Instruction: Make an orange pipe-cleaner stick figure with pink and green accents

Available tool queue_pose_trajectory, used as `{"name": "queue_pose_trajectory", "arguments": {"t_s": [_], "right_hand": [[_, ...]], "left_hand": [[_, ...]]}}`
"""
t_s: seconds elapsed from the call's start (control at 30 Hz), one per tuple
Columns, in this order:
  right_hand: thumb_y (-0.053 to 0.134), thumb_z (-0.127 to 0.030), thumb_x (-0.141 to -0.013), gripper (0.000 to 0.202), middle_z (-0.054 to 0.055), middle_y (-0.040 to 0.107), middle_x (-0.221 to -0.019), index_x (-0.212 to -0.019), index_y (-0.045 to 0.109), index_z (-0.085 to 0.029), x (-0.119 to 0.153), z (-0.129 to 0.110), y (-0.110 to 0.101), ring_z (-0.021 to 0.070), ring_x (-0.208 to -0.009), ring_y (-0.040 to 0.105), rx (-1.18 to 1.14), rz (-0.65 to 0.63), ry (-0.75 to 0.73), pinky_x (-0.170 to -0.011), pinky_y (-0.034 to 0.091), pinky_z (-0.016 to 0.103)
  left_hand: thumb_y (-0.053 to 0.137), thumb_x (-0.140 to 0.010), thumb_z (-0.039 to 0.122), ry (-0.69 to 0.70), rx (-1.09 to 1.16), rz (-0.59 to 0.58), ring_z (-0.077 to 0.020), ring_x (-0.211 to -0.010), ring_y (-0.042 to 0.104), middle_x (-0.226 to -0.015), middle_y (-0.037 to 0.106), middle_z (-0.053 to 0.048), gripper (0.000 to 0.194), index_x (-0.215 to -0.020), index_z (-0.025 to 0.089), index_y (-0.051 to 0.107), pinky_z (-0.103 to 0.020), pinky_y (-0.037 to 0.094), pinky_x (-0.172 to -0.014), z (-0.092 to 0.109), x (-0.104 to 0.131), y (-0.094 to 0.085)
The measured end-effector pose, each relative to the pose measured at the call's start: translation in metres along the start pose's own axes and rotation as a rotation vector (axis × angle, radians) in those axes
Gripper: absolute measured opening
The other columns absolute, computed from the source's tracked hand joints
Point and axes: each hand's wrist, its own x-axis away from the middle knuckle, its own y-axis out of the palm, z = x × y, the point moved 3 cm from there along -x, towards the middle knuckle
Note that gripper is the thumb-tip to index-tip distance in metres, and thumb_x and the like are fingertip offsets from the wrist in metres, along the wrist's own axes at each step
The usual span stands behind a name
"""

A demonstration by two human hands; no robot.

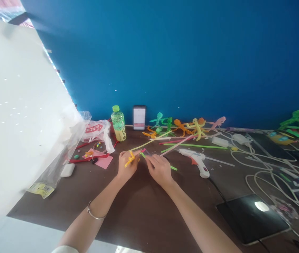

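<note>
Near the middle of the table, my left hand (126, 168) is closed, with a bent yellow-orange pipe cleaner (129, 160) held at its fingers. My right hand (160, 169) is closed too, and its fingertips almost meet those of the left. A short piece of green pipe cleaner (142, 154) shows at the right fingertips, beside a small pink and dark piece (144, 151) whose kind I cannot make out. A green end (174, 168) shows past the right hand; whether it is the same pipe cleaner is hidden.
Pipe-cleaner figures (181, 127) line the wall behind loose pipe cleaners (197, 145). A white glue gun (197, 161) lies right of my hands, near cables and a black tablet (252, 218). Leftward are a bottle (119, 126), a phone (139, 118) and plastic bags (96, 131).
</note>
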Motion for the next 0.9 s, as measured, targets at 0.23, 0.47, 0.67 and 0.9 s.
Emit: {"name": "queue_pose_trajectory", "arguments": {"t_s": [0.23,0.47,0.67,0.9], "right_hand": [[0.043,-0.015,-0.087,0.021,0.003,0.057,-0.064,-0.089,0.063,-0.018,-0.003,-0.003,-0.009,0.0135,-0.061,0.049,0.095,-0.016,-0.102,-0.063,0.032,0.028],[0.049,-0.017,-0.085,0.016,0.002,0.060,-0.067,-0.088,0.065,-0.020,-0.001,0.000,-0.010,0.0129,-0.062,0.050,0.070,0.038,-0.073,-0.063,0.032,0.027],[0.053,-0.024,-0.082,0.013,0.003,0.061,-0.067,-0.080,0.065,-0.020,-0.003,0.009,-0.008,0.0142,-0.065,0.054,-0.295,0.082,0.183,-0.063,0.039,0.027],[0.061,-0.035,-0.073,0.017,0.002,0.062,-0.067,-0.070,0.065,-0.018,-0.005,0.017,-0.003,0.0144,-0.062,0.055,-0.832,-0.065,0.668,-0.060,0.042,0.026]], "left_hand": [[0.045,-0.080,0.016,0.027,-0.073,-0.009,-0.0166,-0.077,0.060,-0.080,0.069,0.000,0.025,-0.087,0.027,0.065,-0.036,0.032,-0.085,0.000,0.000,-0.002],[0.049,-0.063,0.003,0.163,-0.137,-0.169,-0.0195,-0.086,0.058,-0.088,0.067,-0.001,0.047,-0.099,0.029,0.062,-0.040,0.027,-0.090,0.006,0.000,-0.009],[0.050,-0.072,0.008,0.295,-0.119,-0.185,-0.0166,-0.087,0.056,-0.085,0.067,0.001,0.035,-0.096,0.029,0.063,-0.039,0.022,-0.096,0.005,-0.004,-0.013],[0.054,-0.079,0.026,0.290,-0.069,-0.147,-0.0134,-0.080,0.058,-0.075,0.067,0.004,0.012,-0.079,0.029,0.066,-0.036,0.022,-0.096,0.005,-0.003,-0.007]]}}
